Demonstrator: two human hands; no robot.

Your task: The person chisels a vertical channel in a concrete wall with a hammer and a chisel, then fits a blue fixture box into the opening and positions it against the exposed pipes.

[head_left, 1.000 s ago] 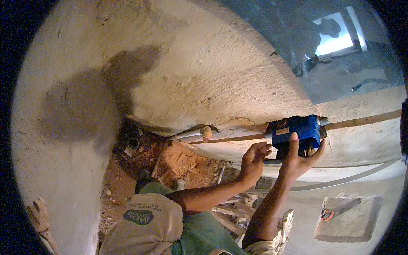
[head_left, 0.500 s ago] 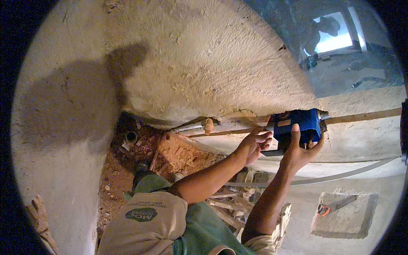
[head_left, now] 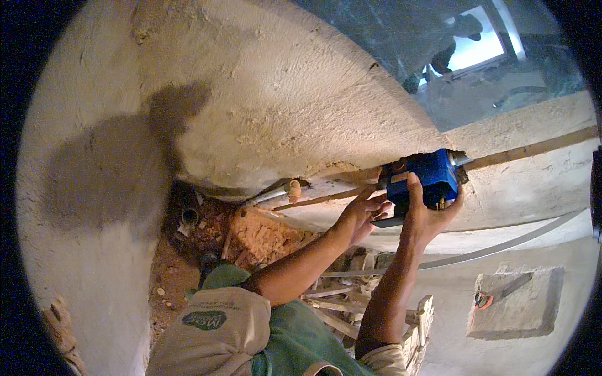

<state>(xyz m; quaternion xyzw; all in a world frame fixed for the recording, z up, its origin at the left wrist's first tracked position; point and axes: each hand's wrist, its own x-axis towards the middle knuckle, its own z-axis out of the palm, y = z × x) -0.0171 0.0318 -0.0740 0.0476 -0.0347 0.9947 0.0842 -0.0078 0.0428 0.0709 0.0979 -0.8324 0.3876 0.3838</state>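
My right hand (head_left: 426,219) grips a blue plastic box (head_left: 439,175), thumb on its face and fingers round its right side. The box sits in a chased slot in the plastered wall, a short metal fitting (head_left: 459,159) at its right end. My left hand (head_left: 362,213) has its fingers curled at the box's lower left, beside a dark flat piece (head_left: 390,222); what they hold, if anything, is unclear. Left of the box, a grey pipe (head_left: 271,195) with an orange elbow (head_left: 293,190) lies in the chase.
A reflective glass pane (head_left: 514,88) is at upper right. A long grey strip (head_left: 476,251) curves below my hands. An orange-handled saw (head_left: 484,301) rests by a square recess (head_left: 520,319). Rubble (head_left: 263,232), an open pipe end (head_left: 189,216) and wooden offcuts (head_left: 332,307) lie below.
Both my hands and the blue box appear higher and further left in view. My left fingers have moved closer to the box's lower left side.
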